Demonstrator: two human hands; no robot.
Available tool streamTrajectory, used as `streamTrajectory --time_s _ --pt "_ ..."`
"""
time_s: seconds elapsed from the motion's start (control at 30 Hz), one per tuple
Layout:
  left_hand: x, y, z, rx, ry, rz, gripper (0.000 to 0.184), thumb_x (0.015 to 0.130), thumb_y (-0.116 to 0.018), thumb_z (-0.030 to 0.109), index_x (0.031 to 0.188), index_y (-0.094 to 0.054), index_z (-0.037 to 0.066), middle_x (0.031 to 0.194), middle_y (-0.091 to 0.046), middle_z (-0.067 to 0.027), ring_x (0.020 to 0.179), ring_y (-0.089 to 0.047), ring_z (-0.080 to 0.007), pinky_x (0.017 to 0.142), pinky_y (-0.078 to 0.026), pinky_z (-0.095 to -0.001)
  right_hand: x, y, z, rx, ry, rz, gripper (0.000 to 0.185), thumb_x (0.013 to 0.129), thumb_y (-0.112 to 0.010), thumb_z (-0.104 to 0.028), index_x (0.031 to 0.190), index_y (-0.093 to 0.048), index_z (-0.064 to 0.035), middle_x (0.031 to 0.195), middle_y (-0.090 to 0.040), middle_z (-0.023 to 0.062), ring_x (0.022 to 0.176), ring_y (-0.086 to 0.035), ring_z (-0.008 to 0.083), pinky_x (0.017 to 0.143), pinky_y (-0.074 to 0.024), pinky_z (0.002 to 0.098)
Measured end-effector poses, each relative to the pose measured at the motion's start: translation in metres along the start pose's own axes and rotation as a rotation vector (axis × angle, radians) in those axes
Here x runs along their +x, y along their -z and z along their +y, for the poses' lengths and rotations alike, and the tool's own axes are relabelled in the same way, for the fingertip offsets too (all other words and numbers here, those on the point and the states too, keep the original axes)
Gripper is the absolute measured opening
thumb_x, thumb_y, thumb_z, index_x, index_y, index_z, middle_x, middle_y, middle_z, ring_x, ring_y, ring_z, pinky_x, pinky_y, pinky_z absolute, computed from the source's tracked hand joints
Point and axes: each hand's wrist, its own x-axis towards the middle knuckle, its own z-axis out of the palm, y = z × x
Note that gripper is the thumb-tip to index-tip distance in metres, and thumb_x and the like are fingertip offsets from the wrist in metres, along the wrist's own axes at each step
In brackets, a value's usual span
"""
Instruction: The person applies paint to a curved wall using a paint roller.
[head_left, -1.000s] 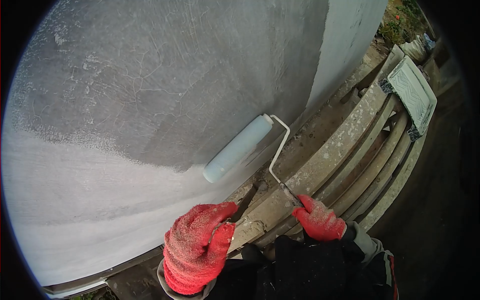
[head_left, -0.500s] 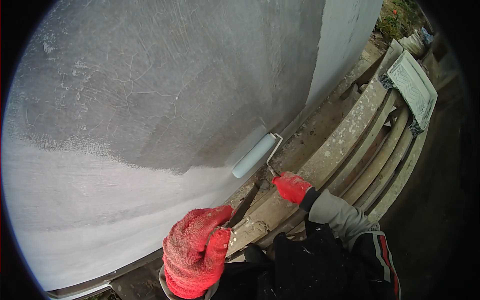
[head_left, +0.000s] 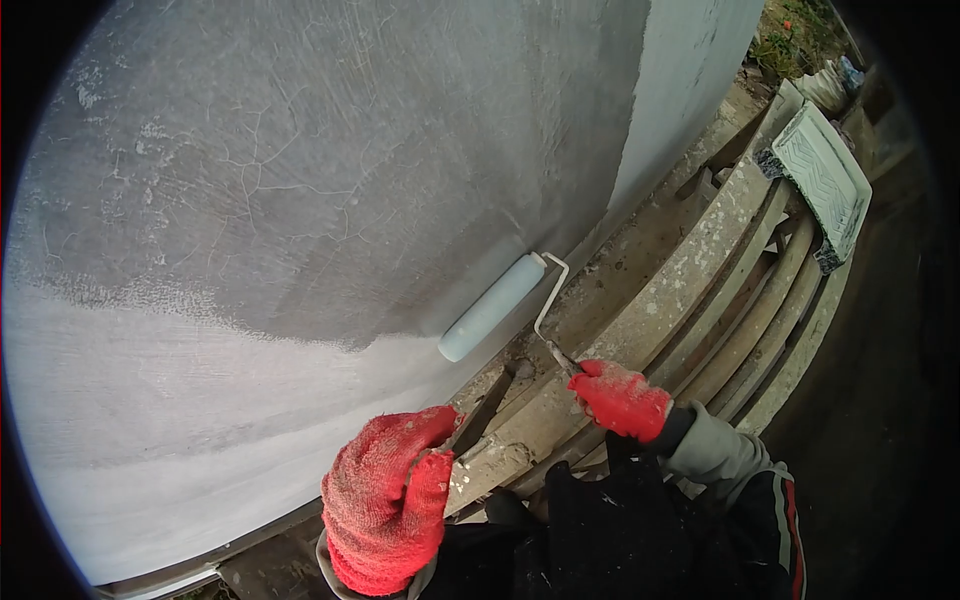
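My right hand, in a red glove, is closed around the handle of a paint roller. The pale, coated sleeve of the roller lies against the lower part of a curved wall, tilted along the edge of the grey area. My left hand, in a red glove too, is in front of the wooden planks at the bottom. Its thumb stands apart from its bent fingers, and nothing shows in its grasp. Whether it touches the planks I cannot tell.
A paint tray with whitish paint rests on the planks at the upper right. White rags or bags lie behind it. Lighter paint covers the wall's lower left and right edge. Grass shows at the top right.
The roller has moved down and to the left along the wall. My right hand has shifted right and down with the handle. My left hand has hardly moved.
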Motion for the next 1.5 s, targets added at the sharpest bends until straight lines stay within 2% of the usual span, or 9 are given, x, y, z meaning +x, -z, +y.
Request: streamTrajectory --time_s 0.1,0.17,0.27,0.63,0.7,0.83,1.2,1.4,1.5 --pt "0.000 -0.002 -0.002 -0.003 0.021 -0.007 0.019 0.087 -0.065 0.017 0.101 -0.067 0.004 0.088 -0.067 -0.0161 0.080 -0.066 -0.0318 0.071 -0.051 -0.0350 0.059 -0.007 0.033 -0.363 0.557 0.036 0.018 0.087 -0.057 -0.021 0.094 -0.060 -0.0045 0.073 -0.061 0.0149 0.065 -0.061 0.0328 0.059 -0.0475 0.0431" --pt "0.000 -0.004 -0.003 -0.020 0.026 0.000 0.019 0.086 -0.065 0.016 0.100 -0.068 0.003 0.088 -0.067 -0.0162 0.079 -0.066 -0.0314 0.071 -0.051 -0.0347 0.080 -0.010 0.014 -0.903 0.738 0.072 0.016 0.083 -0.058 -0.015 0.093 -0.062 -0.0026 0.077 -0.064 0.0184 0.074 -0.062 0.0392 0.064 -0.0491 0.0469" --pt "0.001 -0.003 -0.003 -0.015 0.027 -0.012 0.019 0.086 -0.065 0.015 0.100 -0.068 0.003 0.089 -0.067 -0.0163 0.080 -0.066 -0.0316 0.072 -0.051 -0.0344 0.106 -0.010 0.016 -0.902 0.826 0.048 0.015 0.079 -0.057 -0.010 0.090 -0.063 -0.0017 0.078 -0.065 0.0197 0.077 -0.063 0.0397 0.066 -0.0490 0.0488" --pt "-0.002 -0.002 -0.005 -0.015 0.043 -0.021 0.032 0.094 -0.053 0.026 0.101 -0.064 -0.003 0.088 -0.066 -0.0163 0.082 -0.064 -0.0259 0.076 -0.048 -0.0346 0.057 0.010 0.020 -0.310 0.532 -0.039 0.021 0.084 -0.059 -0.020 0.096 -0.061 -0.0033 0.071 -0.061 0.0165 0.067 -0.060 0.0339 0.059 -0.0483 0.0432" --pt "-0.001 -0.004 -0.004 -0.020 0.047 -0.015 0.032 0.094 -0.053 0.026 0.101 -0.064 -0.003 0.087 -0.066 -0.0162 0.082 -0.064 -0.0259 0.076 -0.048 -0.0346 0.052 0.007 -0.006 0.045 -0.032 -0.049 0.023 0.080 -0.062 -0.018 0.097 -0.062 -0.0033 0.074 -0.062 0.0174 0.070 -0.061 0.0354 0.061 -0.0486 0.0450" --pt "0.000 -0.006 0.001 -0.037 0.024 -0.017 0.033 0.094 -0.052 0.027 0.101 -0.064 -0.004 0.087 -0.066 -0.0160 0.081 -0.064 -0.0258 0.077 -0.048 -0.0346 0.123 0.000 0.041 -0.690 0.845 0.050 0.023 0.075 -0.066 -0.016 0.093 -0.063 -0.0024 0.075 -0.063 0.0192 0.074 -0.063 0.0374 0.063 -0.0489 0.0473" --pt "-0.004 0.007 -0.009 -0.035 0.011 -0.097 0.026 0.093 -0.059 0.016 0.112 -0.062 -0.002 0.103 -0.064 -0.0164 0.092 -0.064 -0.0270 0.081 -0.050 -0.0351 0.238 -0.034 0.049 -1.254 0.813 0.054 0.015 0.068 -0.067 -0.015 0.076 -0.065 -0.0033 0.071 -0.062 0.0185 0.073 -0.063 0.0387 0.064 -0.0475 0.0501" --pt "-0.003 0.000 -0.014 -0.117 0.002 -0.033 0.030 0.096 -0.055 0.022 0.109 -0.063 -0.004 0.097 -0.065 -0.0164 0.087 -0.064 -0.0254 0.079 -0.050 -0.0338 0.132 -0.010 0.018 -0.923 0.783 0.072 0.020 0.074 -0.067 -0.016 0.088 -0.064 -0.0010 0.073 -0.062 0.0205 0.071 -0.062 0.0388 0.065 -0.0490 0.0484" --pt "0.001 0.000 -0.015 -0.083 -0.032 -0.069 0.031 0.097 -0.054 0.023 0.108 -0.064 -0.004 0.097 -0.065 -0.0163 0.087 -0.064 -0.0255 0.079 -0.050 -0.0338 0.088 -0.001 0.022 0.009 0.251 -0.124 0.020 0.086 -0.059 -0.021 0.092 -0.059 -0.0015 0.068 -0.057 0.0108 0.058 -0.057 0.0252 0.053 -0.0455 0.0382"
